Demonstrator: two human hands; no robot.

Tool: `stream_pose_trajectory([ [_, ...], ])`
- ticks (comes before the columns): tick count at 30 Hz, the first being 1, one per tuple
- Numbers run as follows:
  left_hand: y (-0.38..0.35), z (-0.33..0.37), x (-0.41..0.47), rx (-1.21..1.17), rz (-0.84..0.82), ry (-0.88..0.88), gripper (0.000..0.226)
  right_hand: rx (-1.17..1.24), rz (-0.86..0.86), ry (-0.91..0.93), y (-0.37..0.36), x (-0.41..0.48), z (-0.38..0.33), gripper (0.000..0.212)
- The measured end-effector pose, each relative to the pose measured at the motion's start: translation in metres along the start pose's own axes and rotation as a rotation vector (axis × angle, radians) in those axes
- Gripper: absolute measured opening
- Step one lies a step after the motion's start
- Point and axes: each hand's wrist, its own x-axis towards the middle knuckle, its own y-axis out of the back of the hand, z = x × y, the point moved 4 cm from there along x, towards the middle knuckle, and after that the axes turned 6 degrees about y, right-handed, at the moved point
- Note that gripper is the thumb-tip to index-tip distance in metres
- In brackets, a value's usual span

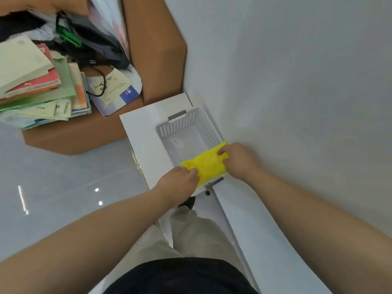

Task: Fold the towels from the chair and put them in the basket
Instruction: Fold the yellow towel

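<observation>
Both hands hold a folded yellow towel over the basket's near end.
Its left edge is pinched by the left hand and its right edge gripped by the right hand, with the cloth taut between them; the basket sits on a white counter just beyond. Best to hold the fold tight, carry it forward past the rim, then lay it flat inside.

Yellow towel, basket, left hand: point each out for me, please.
yellow towel [209, 165]: head view, middle of the folded cloth.
basket [179, 126]: head view, its far perforated wall.
left hand [177, 184]: head view, back of the hand.
</observation>
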Motion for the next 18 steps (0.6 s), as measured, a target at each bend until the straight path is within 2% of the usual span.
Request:
stream_pose_trajectory([
  [2, -0.011, -0.004, 0.024, -0.071, -0.146, 0.05, 0.013, -0.127, -0.066, 0.027, -0.015, 0.024, -0.003, 0.042],
  [5, -0.041, -0.006, 0.066, -0.094, -0.299, 0.098, 0.028, -0.242, -0.152, 0.066, -0.044, 0.054, 0.0, 0.038],
  [10, -0.094, 0.002, 0.108, -0.08, -0.502, 0.082, 0.027, -0.479, -0.273, 0.059, -0.085, 0.091, 0.016, 0.029],
  [15, -0.13, 0.016, 0.131, 0.071, -0.595, -0.038, 0.027, -0.557, -0.334, 0.063, -0.122, 0.123, 0.027, 0.03],
  [18, -0.138, 0.025, 0.137, 0.203, -0.555, -0.162, 0.026, -0.59, -0.375, 0.057, -0.14, 0.136, 0.032, 0.033],
])
